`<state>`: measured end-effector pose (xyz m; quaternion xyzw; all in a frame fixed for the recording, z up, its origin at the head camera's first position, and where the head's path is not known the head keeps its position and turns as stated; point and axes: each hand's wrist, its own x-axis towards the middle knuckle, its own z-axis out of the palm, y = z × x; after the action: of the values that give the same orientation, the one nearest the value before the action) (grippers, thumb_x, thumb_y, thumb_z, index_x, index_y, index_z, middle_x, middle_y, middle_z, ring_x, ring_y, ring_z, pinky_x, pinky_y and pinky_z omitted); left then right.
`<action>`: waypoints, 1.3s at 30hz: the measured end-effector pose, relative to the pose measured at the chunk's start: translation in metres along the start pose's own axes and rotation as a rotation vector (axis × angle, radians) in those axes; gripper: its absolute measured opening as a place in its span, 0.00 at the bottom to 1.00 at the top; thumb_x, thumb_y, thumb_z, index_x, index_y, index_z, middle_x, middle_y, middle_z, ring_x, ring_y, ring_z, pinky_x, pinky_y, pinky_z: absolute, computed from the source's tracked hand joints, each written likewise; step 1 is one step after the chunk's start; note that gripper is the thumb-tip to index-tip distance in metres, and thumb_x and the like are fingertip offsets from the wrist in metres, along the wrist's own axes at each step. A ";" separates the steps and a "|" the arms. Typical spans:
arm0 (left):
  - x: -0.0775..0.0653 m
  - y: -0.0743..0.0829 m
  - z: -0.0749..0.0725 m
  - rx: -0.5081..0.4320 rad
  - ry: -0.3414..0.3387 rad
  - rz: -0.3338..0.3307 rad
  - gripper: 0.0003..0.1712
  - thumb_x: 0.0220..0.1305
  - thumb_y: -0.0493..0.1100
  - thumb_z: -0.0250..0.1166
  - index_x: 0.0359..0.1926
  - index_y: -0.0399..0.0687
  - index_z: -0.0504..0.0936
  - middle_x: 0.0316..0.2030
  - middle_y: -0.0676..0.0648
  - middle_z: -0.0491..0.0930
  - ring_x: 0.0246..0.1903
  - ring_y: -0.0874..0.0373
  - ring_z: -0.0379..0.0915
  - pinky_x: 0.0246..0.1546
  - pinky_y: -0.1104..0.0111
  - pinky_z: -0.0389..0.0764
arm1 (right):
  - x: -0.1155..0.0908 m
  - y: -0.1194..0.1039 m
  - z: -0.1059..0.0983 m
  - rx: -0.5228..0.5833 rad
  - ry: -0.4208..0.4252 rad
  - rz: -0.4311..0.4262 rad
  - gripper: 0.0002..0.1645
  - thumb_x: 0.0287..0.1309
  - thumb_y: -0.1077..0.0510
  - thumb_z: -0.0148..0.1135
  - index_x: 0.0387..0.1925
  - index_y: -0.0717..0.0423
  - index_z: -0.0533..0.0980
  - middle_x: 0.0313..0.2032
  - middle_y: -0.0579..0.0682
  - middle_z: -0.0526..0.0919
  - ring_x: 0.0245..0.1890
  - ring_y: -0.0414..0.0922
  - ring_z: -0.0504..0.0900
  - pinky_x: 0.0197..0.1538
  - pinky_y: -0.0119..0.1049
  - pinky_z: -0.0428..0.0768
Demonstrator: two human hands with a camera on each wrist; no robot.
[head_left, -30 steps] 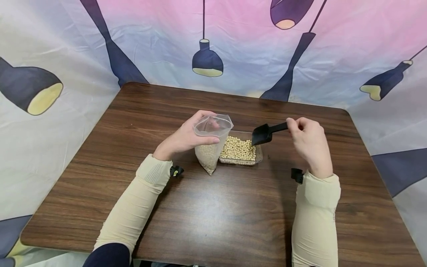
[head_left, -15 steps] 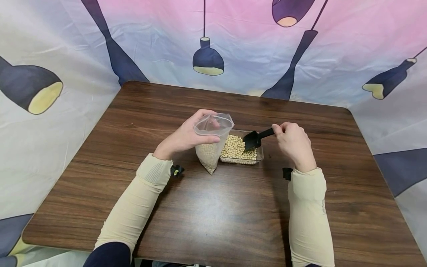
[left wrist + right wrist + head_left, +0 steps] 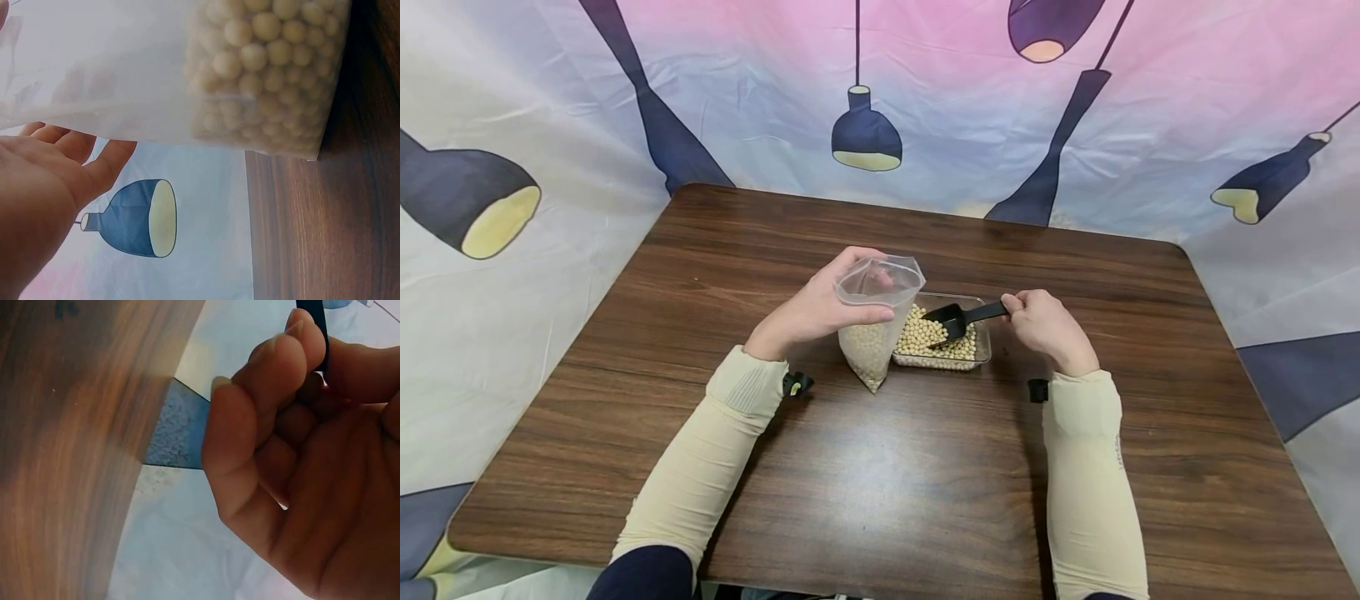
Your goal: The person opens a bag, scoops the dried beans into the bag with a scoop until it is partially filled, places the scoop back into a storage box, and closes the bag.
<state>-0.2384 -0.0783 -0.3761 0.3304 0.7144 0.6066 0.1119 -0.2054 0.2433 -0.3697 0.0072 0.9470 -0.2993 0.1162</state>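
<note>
With thumb and fingers round its upper part, my left hand (image 3: 820,308) holds a clear plastic bag (image 3: 868,354) upright, its mouth spread open. Pale round beans fill the lower part of the bag, seen close in the left wrist view (image 3: 269,62). Beside the bag stands a clear rectangular tray (image 3: 985,354) of soybeans (image 3: 917,337). My right hand (image 3: 1048,325) pinches the handle end of a black scoop (image 3: 955,321), whose blade is dug into the beans. In the right wrist view only a dark piece of the handle (image 3: 317,331) shows between thumb and fingers.
The brown wooden table (image 3: 865,500) spreads on all sides of the tray. Behind it hangs a cloth backdrop (image 3: 775,108) printed with lamps. Dark wrist cameras sit on both cuffs, the left camera (image 3: 797,384) near the bag.
My right hand has moved left and slightly down, bringing the scoop from above the tray's right side into the beans. My left hand and the bag have stayed in place.
</note>
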 end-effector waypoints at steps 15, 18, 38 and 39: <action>0.002 0.001 0.001 -0.002 0.003 0.010 0.37 0.55 0.35 0.73 0.63 0.47 0.65 0.50 0.41 0.76 0.54 0.53 0.72 0.52 0.59 0.74 | 0.010 0.010 0.006 0.151 -0.196 -0.025 0.27 0.74 0.45 0.44 0.40 0.67 0.74 0.21 0.50 0.69 0.20 0.46 0.66 0.29 0.38 0.66; 0.002 0.001 0.001 -0.010 -0.002 0.004 0.37 0.56 0.35 0.73 0.63 0.48 0.65 0.50 0.41 0.76 0.54 0.52 0.71 0.52 0.58 0.75 | 0.010 0.012 0.007 0.254 -0.150 -0.021 0.27 0.72 0.44 0.48 0.37 0.68 0.72 0.22 0.48 0.66 0.21 0.45 0.66 0.29 0.37 0.67; 0.000 -0.001 0.000 0.011 -0.002 0.005 0.36 0.56 0.36 0.73 0.63 0.49 0.65 0.49 0.42 0.76 0.54 0.53 0.71 0.50 0.58 0.75 | 0.020 0.020 0.019 0.609 -0.165 -0.051 0.25 0.76 0.53 0.43 0.40 0.76 0.72 0.21 0.48 0.61 0.20 0.42 0.60 0.31 0.36 0.64; 0.000 -0.001 -0.001 0.010 -0.003 0.003 0.36 0.56 0.36 0.73 0.63 0.49 0.65 0.49 0.42 0.76 0.54 0.53 0.71 0.50 0.58 0.75 | 0.020 0.021 0.018 0.623 -0.158 -0.046 0.25 0.76 0.53 0.43 0.40 0.76 0.72 0.21 0.48 0.61 0.21 0.42 0.60 0.31 0.36 0.64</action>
<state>-0.2387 -0.0790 -0.3768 0.3330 0.7167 0.6027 0.1102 -0.2194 0.2489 -0.4006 -0.0023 0.7979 -0.5770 0.1746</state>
